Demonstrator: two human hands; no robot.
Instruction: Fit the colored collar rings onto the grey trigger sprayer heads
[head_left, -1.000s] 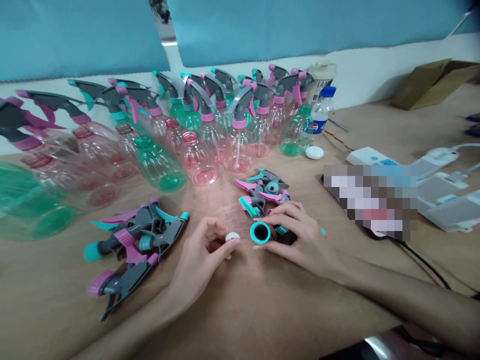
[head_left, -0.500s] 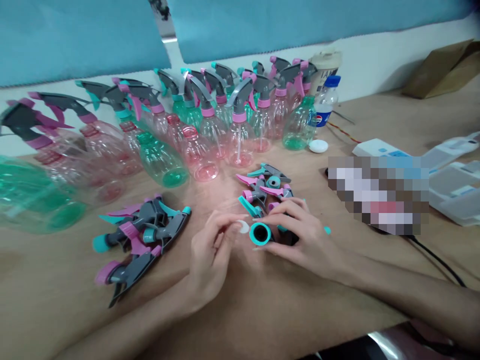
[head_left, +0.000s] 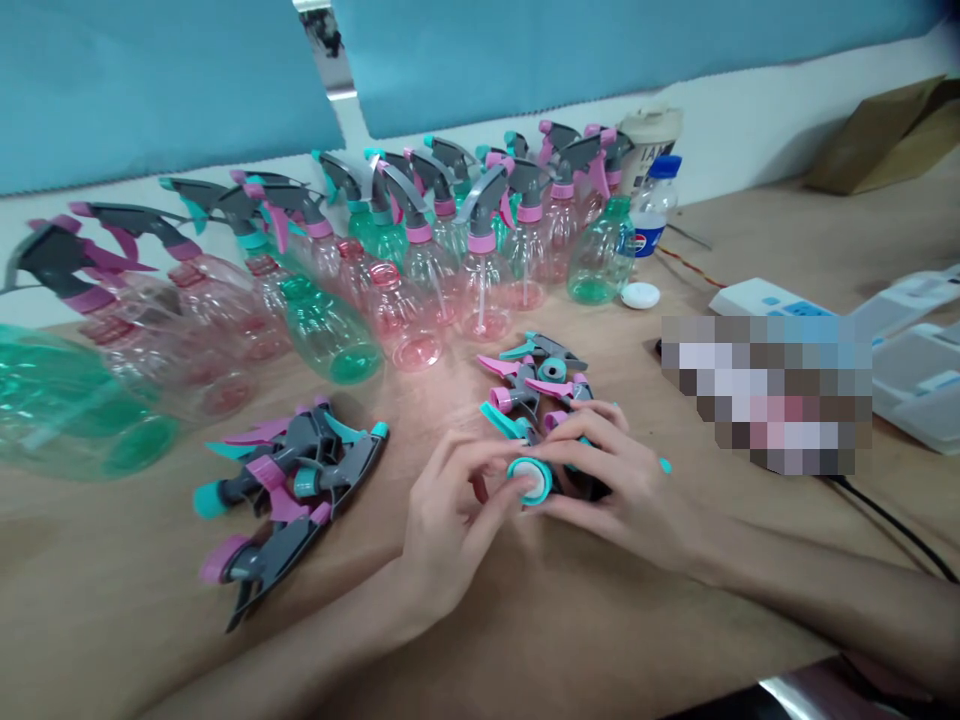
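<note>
Cup (head_left: pixel 646 152) lettered "IAM" stands behind Pepsi-logo bottle (head_left: pixel 651 218), beyond the teal cap (head_left: pixel 547 487)

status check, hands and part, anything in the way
Left hand: thumb on white disc. Right hand: holding teal collar, disc at its mouth. Spray heads lie close beyond.

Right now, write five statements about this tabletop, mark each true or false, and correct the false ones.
1. The right hand holds a round turquoise plastic collar. True.
2. The left hand lies far from the collar. False: the left hand has its thumb on a thin round white disc at the collar's opening.
3. A blue-capped clear plastic bottle stands in front of a lidded off-white cup. True.
4. Every pink see-through bottle wears a spray head. False: a front pink see-through bottle has an open neck.
</note>
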